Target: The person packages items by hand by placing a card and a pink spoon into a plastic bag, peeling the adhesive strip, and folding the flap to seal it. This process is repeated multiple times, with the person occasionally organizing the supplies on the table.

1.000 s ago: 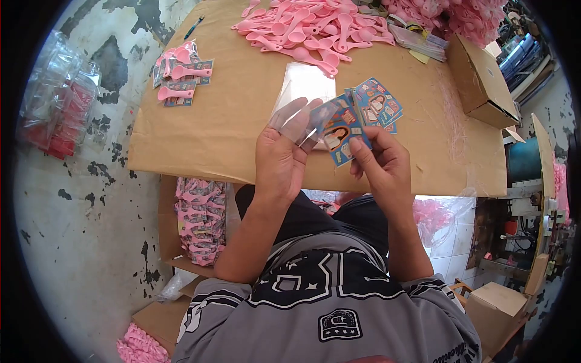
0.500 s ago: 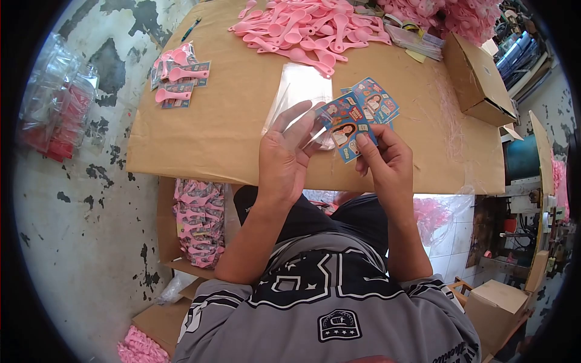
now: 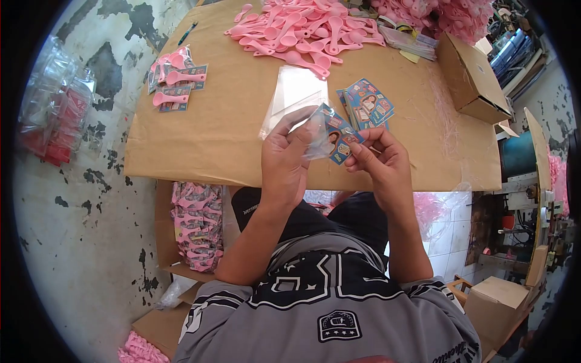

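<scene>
My left hand point(image 3: 287, 158) pinches a clear plastic bag point(image 3: 316, 140) between thumb and fingers. From the other side, my right hand point(image 3: 384, 162) grips the lower right corner of a blue printed card point(image 3: 340, 140). The card's left part overlaps the bag, with the film lying over it. Just beyond, a stack of blue cards point(image 3: 370, 101) lies fanned on the table. More clear bags point(image 3: 295, 91) lie in a pile behind my left hand.
A heap of pink spoons point(image 3: 302, 33) covers the table's far side. Several bagged spoons with cards point(image 3: 175, 97) lie at the left, near a pen point(image 3: 188, 32). An open cardboard box point(image 3: 473, 78) stands at the right edge. Below the table, another box holds packed spoons point(image 3: 198, 225).
The card has moved left and turned, and now overlaps the bag. My left fingers have closed from a looser spread onto the bag, while my right hand has shifted slightly left.
</scene>
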Tool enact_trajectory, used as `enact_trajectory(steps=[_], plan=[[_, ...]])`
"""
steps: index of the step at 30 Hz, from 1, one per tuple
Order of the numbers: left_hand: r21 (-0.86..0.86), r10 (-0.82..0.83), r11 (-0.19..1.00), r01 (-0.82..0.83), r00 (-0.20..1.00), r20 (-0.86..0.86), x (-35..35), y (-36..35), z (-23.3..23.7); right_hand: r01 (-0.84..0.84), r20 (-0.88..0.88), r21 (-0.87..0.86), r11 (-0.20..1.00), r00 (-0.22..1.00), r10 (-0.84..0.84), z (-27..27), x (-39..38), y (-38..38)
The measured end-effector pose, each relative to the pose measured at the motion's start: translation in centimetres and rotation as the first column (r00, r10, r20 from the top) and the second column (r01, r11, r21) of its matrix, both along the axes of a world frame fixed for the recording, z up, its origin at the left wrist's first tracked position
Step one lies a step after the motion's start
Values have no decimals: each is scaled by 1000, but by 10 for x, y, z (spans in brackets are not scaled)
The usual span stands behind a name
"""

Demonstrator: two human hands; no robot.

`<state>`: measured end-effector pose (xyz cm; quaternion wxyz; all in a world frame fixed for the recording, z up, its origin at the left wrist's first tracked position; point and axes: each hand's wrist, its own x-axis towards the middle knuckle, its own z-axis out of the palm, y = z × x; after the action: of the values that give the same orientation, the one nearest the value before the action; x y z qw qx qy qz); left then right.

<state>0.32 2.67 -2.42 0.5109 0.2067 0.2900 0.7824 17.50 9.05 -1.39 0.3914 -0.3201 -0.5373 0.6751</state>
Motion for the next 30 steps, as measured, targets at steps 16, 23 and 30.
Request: enact_trajectory(steps=[16,23,30], plan=[[32,37,999,-36,998,-46,25,-25,-4,-8,-154,15,1000,988,10,-3,-27,-38],[225,-21,974,5,997,69,11,-33,33,-1,-120,-14,1000,993,-1,5,-26,-61],[237,-128,968,78,970,205,16,-28,19,15,-58,58,998,998,-12,-2,-31,-60]])
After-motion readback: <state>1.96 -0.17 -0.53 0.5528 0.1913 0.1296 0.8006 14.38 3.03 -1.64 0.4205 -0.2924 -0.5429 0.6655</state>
